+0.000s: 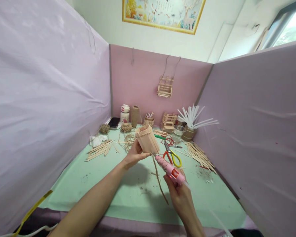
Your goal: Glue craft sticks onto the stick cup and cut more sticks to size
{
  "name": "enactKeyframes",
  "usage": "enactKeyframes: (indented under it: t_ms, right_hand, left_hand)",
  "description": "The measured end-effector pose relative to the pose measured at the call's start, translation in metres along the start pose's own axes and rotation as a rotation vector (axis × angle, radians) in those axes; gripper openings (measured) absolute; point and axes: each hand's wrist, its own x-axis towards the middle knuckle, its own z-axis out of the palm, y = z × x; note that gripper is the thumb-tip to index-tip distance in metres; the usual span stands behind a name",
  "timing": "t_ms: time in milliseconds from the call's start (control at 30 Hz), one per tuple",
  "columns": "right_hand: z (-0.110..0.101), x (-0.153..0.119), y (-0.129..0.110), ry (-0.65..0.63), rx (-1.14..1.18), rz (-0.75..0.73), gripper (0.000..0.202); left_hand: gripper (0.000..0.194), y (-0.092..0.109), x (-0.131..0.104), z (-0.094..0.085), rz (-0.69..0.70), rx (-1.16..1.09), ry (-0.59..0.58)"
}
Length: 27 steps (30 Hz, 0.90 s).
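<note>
My left hand is closed around a small cup made of wooden craft sticks, held tilted above the table with a braided trim round its rim. A length of braided twine hangs from the cup's lower edge down towards the table. In my right hand is a pink hot glue gun, its nozzle at the bottom edge of the cup, close to where the twine meets it. A clear glue stick sticks out of the gun's back end. Whether the nozzle touches the cup I cannot tell.
Scissors with red and yellow handles lie just beyond the glue gun. Loose craft sticks are piled right, others left. Tangled twine, a clear bowl and a pot of white glue sticks stand farther back.
</note>
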Motion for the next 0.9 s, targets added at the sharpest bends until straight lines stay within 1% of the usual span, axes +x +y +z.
enactKeyframes:
  t_ms: [467,700,900]
  right_hand:
    - [-0.0008,0.0003,0.0005,0.004,-0.012,-0.036,0.024]
    - [-0.0018,0.0009,-0.0001,0.035,0.003,-0.028,0.026]
    - [-0.0018,-0.0001,0.0019,0.034,-0.016,-0.010,0.029]
  left_hand:
    - [0.081,-0.0007,0.0003,-0.0007,-0.001,0.010,-0.016]
    - [0.079,0.0020,-0.0001,0.0007,-0.004,0.026,-0.035]
    - [0.080,0.0007,-0.0003,-0.0002,0.003,0.021,-0.042]
